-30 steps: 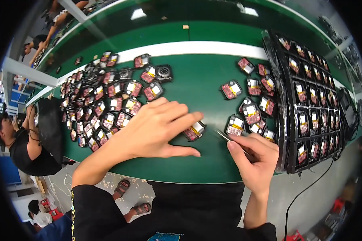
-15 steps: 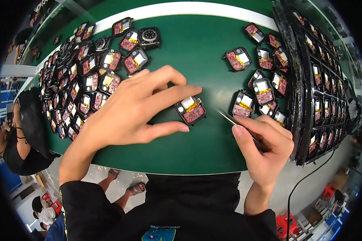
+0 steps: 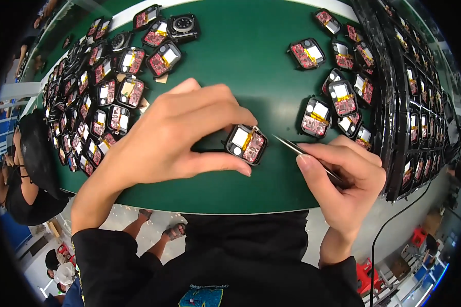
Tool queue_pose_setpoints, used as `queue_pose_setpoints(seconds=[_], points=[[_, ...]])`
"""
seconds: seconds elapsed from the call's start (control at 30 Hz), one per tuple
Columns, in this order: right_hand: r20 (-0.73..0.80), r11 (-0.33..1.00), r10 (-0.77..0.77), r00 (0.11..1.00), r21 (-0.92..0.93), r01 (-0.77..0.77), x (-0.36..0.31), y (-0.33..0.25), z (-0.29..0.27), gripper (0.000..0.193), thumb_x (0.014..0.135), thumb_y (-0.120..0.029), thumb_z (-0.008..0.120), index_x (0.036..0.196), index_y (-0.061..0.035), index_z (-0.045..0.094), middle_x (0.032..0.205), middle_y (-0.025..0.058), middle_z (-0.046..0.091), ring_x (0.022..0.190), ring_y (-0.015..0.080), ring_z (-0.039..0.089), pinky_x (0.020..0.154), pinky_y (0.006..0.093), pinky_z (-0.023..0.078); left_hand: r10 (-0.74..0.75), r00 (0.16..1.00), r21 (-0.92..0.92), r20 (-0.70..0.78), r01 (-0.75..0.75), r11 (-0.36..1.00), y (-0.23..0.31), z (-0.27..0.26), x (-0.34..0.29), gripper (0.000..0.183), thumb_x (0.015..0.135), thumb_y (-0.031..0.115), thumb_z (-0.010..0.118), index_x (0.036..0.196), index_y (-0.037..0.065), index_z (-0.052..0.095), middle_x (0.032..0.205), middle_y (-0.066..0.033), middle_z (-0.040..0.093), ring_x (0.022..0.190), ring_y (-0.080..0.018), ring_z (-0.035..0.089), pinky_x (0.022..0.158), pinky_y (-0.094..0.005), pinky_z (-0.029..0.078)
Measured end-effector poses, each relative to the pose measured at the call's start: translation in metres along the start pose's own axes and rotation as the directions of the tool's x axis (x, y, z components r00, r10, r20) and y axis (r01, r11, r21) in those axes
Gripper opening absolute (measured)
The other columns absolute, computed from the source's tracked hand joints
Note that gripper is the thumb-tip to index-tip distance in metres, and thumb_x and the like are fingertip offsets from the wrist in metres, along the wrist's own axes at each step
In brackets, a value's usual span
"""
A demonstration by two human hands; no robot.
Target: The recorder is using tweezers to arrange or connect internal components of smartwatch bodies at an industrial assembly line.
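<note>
My left hand (image 3: 184, 135) grips an opened smartwatch body (image 3: 247, 144) between thumb and index finger, low over the green table. Its black square case shows a red circuit board, a whitish block and yellow tape inside. Thin metal tweezers (image 3: 287, 144) are pinched in my right hand (image 3: 346, 179), just right of that watch. Their pointed tip aims at the watch and stays apart from it. Beyond the right hand, another opened watch body (image 3: 315, 117) lies among several similar ones.
A large heap of opened watch bodies (image 3: 107, 93) covers the table's left side. One watch (image 3: 184, 24) shows its round back. Stacked black trays (image 3: 386, 102) holding watch bodies stand along the right edge. A black cable (image 3: 394, 225) hangs below them. Another person's arm (image 3: 28, 171) is at far left.
The watch in my left hand has turned counterclockwise, and my thumb has come against its lower edge. My right hand with the tweezers has shifted slightly right. The whole view has moved a little.
</note>
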State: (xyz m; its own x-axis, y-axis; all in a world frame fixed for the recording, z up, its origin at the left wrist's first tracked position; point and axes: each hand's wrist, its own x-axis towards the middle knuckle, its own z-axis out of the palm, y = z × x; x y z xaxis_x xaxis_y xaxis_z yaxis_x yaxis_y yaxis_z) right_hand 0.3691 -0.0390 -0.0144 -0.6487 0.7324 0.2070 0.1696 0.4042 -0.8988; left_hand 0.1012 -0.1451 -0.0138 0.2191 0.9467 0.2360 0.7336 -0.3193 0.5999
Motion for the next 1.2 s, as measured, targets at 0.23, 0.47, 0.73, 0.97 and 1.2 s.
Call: queue_pose_setpoints(seconds=[0.23, 0.47, 0.73, 0.97, 1.2], points=[[0.046, 0.994, -0.023, 0.999, -0.103, 0.028, 0.006, -0.008, 0.012, 0.015, 0.08, 0.01, 0.083, 0.094, 0.0051, 0.082, 0.068, 0.0022, 0.064, 0.055, 0.0054, 0.05, 0.052, 0.0242, 0.03, -0.048, 0.998, -0.029, -0.031, 0.047, 0.998, -0.001, 0.002, 0.002, 0.064, 0.063, 0.037, 0.102, 0.113, 0.002, 0.082, 0.096, -0.0068, 0.076, 0.082, -0.0222, 0.068, 0.075, -0.0331, 0.048], [0.052, 0.993, -0.049, 0.997, -0.1, 0.054, 0.008, -0.002, 0.018, 0.016, 0.08, 0.01, 0.083, 0.095, 0.0051, 0.082, 0.067, 0.0026, 0.064, 0.055, 0.006, 0.051, 0.051, 0.0248, 0.031, -0.069, 0.997, -0.051, -0.023, 0.067, 0.996, -0.004, 0.004, 0.002, 0.066, 0.062, 0.039, 0.103, 0.114, 0.003, 0.083, 0.098, -0.005, 0.077, 0.08, -0.0183, 0.065, 0.066, -0.0291, 0.048], [0.029, 0.975, -0.15, 0.988, -0.162, 0.153, 0.006, 0.001, 0.016, 0.022, 0.078, 0.011, 0.085, 0.099, 0.0053, 0.084, 0.068, 0.0033, 0.064, 0.054, 0.0065, 0.05, 0.05, 0.0239, 0.031, -0.096, 0.995, 0.024, -0.025, 0.097, 0.995, 0.001, 0.0, 0.005, 0.069, 0.059, 0.044, 0.104, 0.111, 0.005, 0.083, 0.087, -0.0024, 0.073, 0.07, -0.0143, 0.057, 0.059, -0.0282, 0.039], [-0.04, 0.922, -0.34, 0.939, -0.213, 0.325, 0.003, 0.01, 0.026, 0.031, 0.073, 0.012, 0.088, 0.103, 0.0052, 0.085, 0.073, 0.0045, 0.068, 0.054, 0.007, 0.051, 0.048, 0.0241, 0.034, -0.042, 0.997, 0.05, -0.063, 0.045, 0.998, -0.001, 0.003, 0.005, 0.068, 0.059, 0.046, 0.103, 0.109, 0.005, 0.081, 0.084, -0.0018, 0.07, 0.068, -0.0137, 0.055, 0.058, -0.0277, 0.036], [0.007, 0.943, -0.265, 0.964, -0.209, 0.26, 0.004, 0.004, 0.023, 0.027, 0.076, 0.014, 0.086, 0.102, 0.0057, 0.085, 0.074, 0.0068, 0.07, 0.058, 0.009, 0.057, 0.051, 0.0237, 0.038, -0.039, 0.999, -0.002, -0.024, 0.039, 0.999, -0.008, 0.0, 0.003, 0.068, 0.061, 0.047, 0.103, 0.11, 0.005, 0.082, 0.09, -0.0028, 0.074, 0.066, -0.012, 0.05, 0.059, -0.0269, 0.036]])
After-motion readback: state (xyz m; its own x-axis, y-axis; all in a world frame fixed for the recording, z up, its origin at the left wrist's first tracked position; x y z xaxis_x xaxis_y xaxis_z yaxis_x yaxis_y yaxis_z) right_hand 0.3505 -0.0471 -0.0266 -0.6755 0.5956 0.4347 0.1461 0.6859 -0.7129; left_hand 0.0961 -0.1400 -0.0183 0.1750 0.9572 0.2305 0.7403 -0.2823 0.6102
